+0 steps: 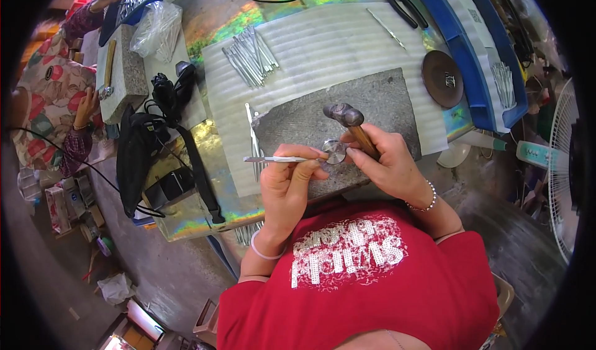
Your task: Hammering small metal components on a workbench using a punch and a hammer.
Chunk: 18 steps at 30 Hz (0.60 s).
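My left hand (287, 179) is closed in a pinch on a thin, flat silver metal rod (264, 159), whose free end points left. Its other end meets or nearly meets a shiny round metal piece (336, 153), partly hidden by fingers. My right hand (390, 161) has thumb and fingertips at that round piece. The same hand is wrapped round the wooden handle of a hammer (362, 141), its dark steel head (344, 113) tilted up and away. Both hands are over a grey stone slab (379, 95). Loose silver rods (253, 136) lie along the slab's left edge.
White foam sheet (323, 52) carries a pile of rods (251, 56). Pliers (402, 4), a brown disc (442, 77) and a blue tray (477, 83) stand right; a fan (562, 170) beyond. Left are a black bag (141, 154) and a co-worker's hand (85, 107) beside a stone block (127, 71).
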{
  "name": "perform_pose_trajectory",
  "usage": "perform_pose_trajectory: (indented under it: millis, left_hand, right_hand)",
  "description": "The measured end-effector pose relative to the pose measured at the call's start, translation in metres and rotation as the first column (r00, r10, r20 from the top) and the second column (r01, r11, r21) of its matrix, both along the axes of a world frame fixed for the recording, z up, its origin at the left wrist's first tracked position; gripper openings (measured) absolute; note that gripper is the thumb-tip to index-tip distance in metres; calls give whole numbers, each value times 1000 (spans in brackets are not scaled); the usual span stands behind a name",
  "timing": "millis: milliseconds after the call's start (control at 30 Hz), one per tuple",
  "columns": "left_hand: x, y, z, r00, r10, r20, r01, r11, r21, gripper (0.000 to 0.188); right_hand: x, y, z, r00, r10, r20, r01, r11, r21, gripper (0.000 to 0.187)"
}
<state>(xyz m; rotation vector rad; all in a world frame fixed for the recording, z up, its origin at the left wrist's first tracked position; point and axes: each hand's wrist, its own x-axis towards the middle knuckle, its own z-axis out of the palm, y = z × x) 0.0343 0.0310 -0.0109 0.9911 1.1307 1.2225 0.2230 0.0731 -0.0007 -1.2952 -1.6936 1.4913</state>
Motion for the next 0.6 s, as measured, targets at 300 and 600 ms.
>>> perform_pose_trajectory:
  millis: [300, 600]
  left_hand:
    - [8, 1, -3, 982, -50, -184, 62, 996, 57, 7]
    - [9, 0, -5, 958, -46, -284, 88, 986, 138, 7]
  right_hand:
    - [0, -1, -2, 991, -85, -103, 81, 996, -35, 18]
    - [0, -2, -4, 987, -105, -118, 108, 994, 19, 15]
